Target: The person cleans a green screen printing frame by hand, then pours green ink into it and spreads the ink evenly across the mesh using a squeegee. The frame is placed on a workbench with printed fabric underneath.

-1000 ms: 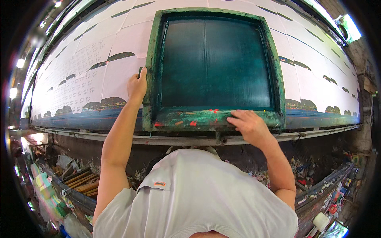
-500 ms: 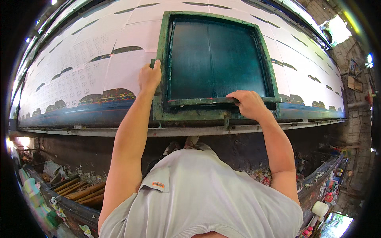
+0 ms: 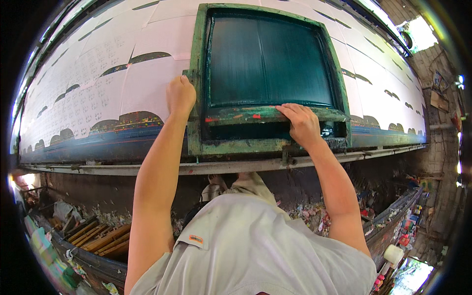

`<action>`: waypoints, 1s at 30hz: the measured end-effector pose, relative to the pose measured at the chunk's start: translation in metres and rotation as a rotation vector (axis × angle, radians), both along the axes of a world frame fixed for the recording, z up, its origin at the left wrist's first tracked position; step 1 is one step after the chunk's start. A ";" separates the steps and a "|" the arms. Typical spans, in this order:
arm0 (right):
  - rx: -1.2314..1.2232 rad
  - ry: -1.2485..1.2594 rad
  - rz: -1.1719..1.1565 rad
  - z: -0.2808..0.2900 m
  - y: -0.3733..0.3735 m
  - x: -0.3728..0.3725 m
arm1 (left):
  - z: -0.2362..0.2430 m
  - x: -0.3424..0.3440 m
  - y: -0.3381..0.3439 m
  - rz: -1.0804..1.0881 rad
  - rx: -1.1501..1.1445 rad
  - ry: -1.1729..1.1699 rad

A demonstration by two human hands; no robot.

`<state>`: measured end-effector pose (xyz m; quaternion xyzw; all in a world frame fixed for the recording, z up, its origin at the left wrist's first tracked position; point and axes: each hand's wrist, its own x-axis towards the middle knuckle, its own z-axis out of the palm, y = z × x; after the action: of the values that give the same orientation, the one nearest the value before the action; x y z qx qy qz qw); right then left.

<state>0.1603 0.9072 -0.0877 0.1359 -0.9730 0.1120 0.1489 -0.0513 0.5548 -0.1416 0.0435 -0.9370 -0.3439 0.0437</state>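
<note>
A green screen-printing frame (image 3: 195,54) lies on the long printing table, its mesh (image 3: 268,59) coated dark teal with ink. At the frame's left side my left hand (image 3: 181,96) is closed around a small handle. My right hand (image 3: 302,123) grips the right half of a squeegee (image 3: 236,116), a long paint-stained green bar lying crosswise inside the frame near its close end. The bar's broad face shows, and a dark strip of mesh is visible between it and the near rail. My right fingers lie over its top edge, while the thumb is hidden.
White printed cloth (image 3: 147,81) with dark arched shapes covers the table on both sides of the frame. A metal rail (image 3: 123,169) runs along the near table edge. Wooden sticks (image 3: 93,236) lie in a trough at lower left; small colourful containers (image 3: 408,231) stand at lower right.
The squeegee has moved slightly away from the near rail and tilted, showing more of its face. My right hand moved with it. My left hand keeps its hold on the frame's handle.
</note>
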 end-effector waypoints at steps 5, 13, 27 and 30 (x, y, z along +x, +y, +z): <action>-0.010 0.084 0.008 -0.014 0.026 -0.086 | -0.006 -0.001 0.000 0.006 -0.025 0.024; -0.023 0.131 -0.013 -0.033 0.081 -0.236 | 0.009 0.010 0.006 0.072 -0.037 0.023; 0.100 -0.077 -0.120 -0.017 0.138 -0.430 | 0.015 0.015 0.014 0.158 -0.071 0.003; 0.086 -0.086 -0.137 -0.008 0.137 -0.437 | 0.016 0.015 0.016 0.181 -0.060 0.018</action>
<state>-0.2765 1.0441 -0.0952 0.0704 -0.9895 0.0656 0.1081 -0.0365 0.5709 -0.1260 0.1236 -0.9387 -0.3105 0.0843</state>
